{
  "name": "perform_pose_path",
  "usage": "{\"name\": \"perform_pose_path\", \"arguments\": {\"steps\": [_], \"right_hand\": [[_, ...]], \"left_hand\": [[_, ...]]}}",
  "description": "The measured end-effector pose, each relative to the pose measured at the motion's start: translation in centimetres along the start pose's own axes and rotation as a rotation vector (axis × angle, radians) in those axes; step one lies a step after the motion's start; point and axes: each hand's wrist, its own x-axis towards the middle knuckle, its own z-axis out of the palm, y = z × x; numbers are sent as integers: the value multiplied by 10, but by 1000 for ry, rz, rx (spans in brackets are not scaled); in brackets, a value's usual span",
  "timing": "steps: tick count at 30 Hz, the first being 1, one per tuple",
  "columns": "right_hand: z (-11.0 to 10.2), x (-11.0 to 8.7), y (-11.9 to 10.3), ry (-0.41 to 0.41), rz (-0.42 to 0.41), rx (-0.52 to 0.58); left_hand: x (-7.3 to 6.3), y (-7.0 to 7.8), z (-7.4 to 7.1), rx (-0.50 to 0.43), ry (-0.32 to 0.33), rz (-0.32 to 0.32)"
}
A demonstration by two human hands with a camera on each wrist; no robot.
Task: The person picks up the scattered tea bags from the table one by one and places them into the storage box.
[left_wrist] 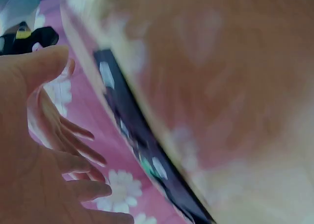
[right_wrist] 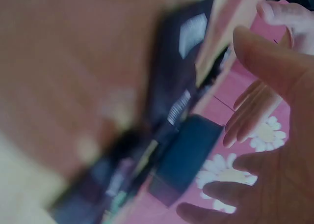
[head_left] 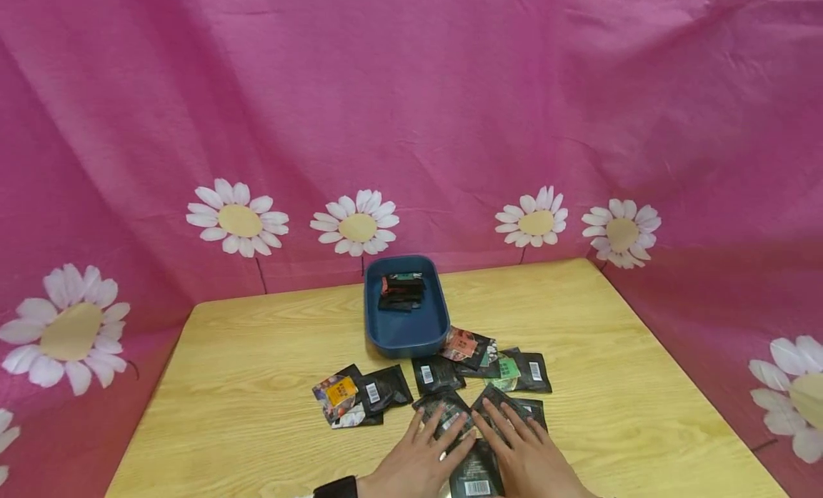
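Both hands are side by side near the front of the table, fingers spread. In the head view my left hand (head_left: 416,461) overlaps a black packet (head_left: 442,404), and my right hand (head_left: 529,456) overlaps another black packet (head_left: 491,396). Between the wrists lies a further black packet (head_left: 477,471) with a white barcode label. The left wrist view shows the left hand (left_wrist: 34,130) with straight, parted fingers and nothing in its grasp. Likewise, the right hand (right_wrist: 274,140) has its fingers apart in the right wrist view.
Behind the packets stands a blue bin (head_left: 405,337) with several dark packets (head_left: 401,291) inside. To the left lie an orange-labelled packet (head_left: 337,392) and a black one (head_left: 388,387). Red-labelled (head_left: 461,345) and green-labelled packets (head_left: 506,374) overlap others at right. A pink flowered cloth (head_left: 411,126) surrounds the wooden table (head_left: 257,355).
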Motion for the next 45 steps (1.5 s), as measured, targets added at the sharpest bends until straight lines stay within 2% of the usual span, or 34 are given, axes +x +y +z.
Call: {"name": "perform_pose_path", "arguments": {"steps": [4, 9, 13, 16, 21, 25, 27, 31, 35, 39, 43, 45], "right_hand": [[15, -7, 2, -2, -59, -43], [25, -9, 5, -35, -146, -110], [25, -8, 6, -98, -151, -100], [23, -7, 5, -110, -153, -84], [20, -4, 3, -93, -177, -86], [21, -4, 0, -10, -219, -105], [21, -5, -2, 73, -256, -114], [14, -6, -4, 222, -287, -56], [-3, -2, -8, 215, -252, 47], [-19, 4, -14, 198, -209, 117], [-33, 13, -14, 267, -193, 150], [-39, 18, -13, 293, -195, 148]], "left_hand": [[6, 7, 10, 74, -25, 36], [10, 11, 16, 142, -1, 67], [12, 11, 17, 170, 45, 96], [12, 11, 15, 185, 50, 114], [13, 11, 12, 213, 74, 122], [13, 13, 8, 238, 107, 137], [11, 13, 5, 216, 126, 146], [6, 13, -3, 153, 188, 144], [4, 12, -14, 115, 278, 119], [4, 9, -25, 25, 339, 97], [1, 1, -34, -59, 420, 81], [0, -3, -38, -60, 456, 65]]}}
